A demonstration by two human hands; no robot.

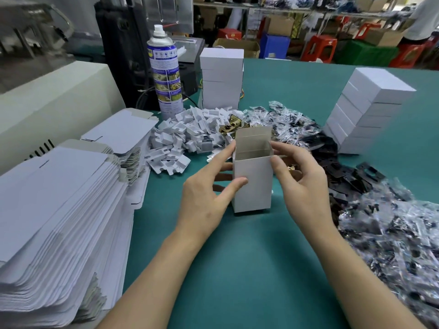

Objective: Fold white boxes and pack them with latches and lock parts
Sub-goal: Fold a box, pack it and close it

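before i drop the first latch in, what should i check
1. box upright on the table: ok
2. Top flaps open, mouth clear: ok
3. Bottom flaps closed: cannot tell, hidden underneath
4. left hand gripping the box: ok
5. right hand free to pick: not ok, it holds the box's top edge
6. brass latches lying just behind the box: ok

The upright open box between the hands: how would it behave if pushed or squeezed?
The box is thin card, open-topped and seemingly empty, so probably very light and apt to slide or tip, being tall on a narrow base. Its walls would likely buckle under a firm squeeze; the left hand and right hand hold it with fingertips only.
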